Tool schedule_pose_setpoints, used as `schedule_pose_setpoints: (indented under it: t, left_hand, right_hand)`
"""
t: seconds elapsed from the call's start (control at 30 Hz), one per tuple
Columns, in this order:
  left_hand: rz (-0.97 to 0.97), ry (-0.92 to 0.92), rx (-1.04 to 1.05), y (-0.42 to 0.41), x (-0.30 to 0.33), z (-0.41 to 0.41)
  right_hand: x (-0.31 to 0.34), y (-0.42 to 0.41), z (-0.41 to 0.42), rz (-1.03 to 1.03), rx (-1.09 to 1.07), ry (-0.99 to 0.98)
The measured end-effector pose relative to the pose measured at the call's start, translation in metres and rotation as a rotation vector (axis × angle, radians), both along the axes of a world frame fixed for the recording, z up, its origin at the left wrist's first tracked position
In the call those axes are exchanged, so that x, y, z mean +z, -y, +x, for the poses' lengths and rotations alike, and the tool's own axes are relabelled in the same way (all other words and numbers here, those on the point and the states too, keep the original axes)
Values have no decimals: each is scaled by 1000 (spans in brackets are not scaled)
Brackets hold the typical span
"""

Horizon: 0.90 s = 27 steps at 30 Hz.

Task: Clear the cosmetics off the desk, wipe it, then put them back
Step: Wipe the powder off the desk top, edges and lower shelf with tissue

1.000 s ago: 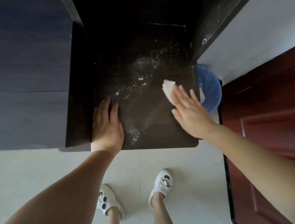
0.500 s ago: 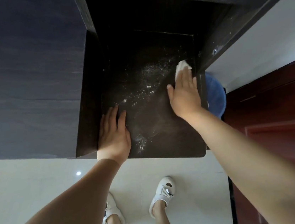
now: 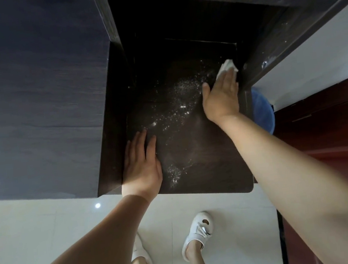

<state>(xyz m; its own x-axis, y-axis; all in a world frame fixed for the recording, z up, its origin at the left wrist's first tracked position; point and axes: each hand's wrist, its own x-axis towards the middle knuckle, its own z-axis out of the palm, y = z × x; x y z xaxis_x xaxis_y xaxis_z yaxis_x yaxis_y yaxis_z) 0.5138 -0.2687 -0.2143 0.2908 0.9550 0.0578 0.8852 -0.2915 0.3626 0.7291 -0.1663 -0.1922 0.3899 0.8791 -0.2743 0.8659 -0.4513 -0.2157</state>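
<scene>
The dark brown desk surface point(image 3: 211, 160) lies below me, set in a recess between dark cabinet walls. White powder point(image 3: 178, 100) is scattered across its middle, with a smaller patch near the front. My right hand point(image 3: 221, 97) lies flat at the far right of the desk, pressing a white tissue point(image 3: 227, 67) that sticks out past my fingertips against the right wall. My left hand point(image 3: 141, 168) rests flat on the front left of the desk, fingers together, holding nothing. No cosmetics are in view.
A tall dark cabinet point(image 3: 37, 93) stands to the left. To the right of the desk sits a blue bin point(image 3: 263, 110), beside a dark red door point(image 3: 327, 135). My feet in white shoes point(image 3: 197, 234) stand on the white tiled floor point(image 3: 49, 230).
My right hand has slid the tissue from the desk's near right side away from me to the far right corner. My left hand has stayed in place.
</scene>
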Motion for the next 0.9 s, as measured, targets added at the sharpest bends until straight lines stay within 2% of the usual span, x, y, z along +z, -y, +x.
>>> schedule_pose_setpoints:
  t: [0.07,0.17,0.2,0.3,0.37,0.43,0.5,0.57,0.6,0.73,0.9]
  left_hand:
    - [-1,-1,-4,0,0,0]
    - [-2,3,-6,0,1,0]
    - [-6,-1,-4,0,1,0]
    - [-13,-6,0,0,1,0]
    - [-14,-8,-1,-1,1,1]
    - [-17,-10,0,-1,2,1]
    - [-22,-13,6,0,2,1]
    - [-26,-10,10,0,2,1]
    - [-28,-6,10,-1,1,1]
    - [-27,2,8,0,0,1]
    - [-39,9,6,-1,0,1]
  right_hand:
    - [2,1,-16,11,174,-62]
    - [3,33,-35,16,672,-169]
    - [5,37,-31,33,755,-173]
    - [15,20,-5,191,652,-10]
    - [22,3,5,191,550,107]
    - [33,-11,7,109,372,-39]
    - [29,-29,17,112,127,-137]
    - [24,-45,23,79,-60,-51]
    - [20,-50,27,68,-77,34]
    - [8,-62,15,103,29,24]
    - [4,-10,-21,187,663,-142]
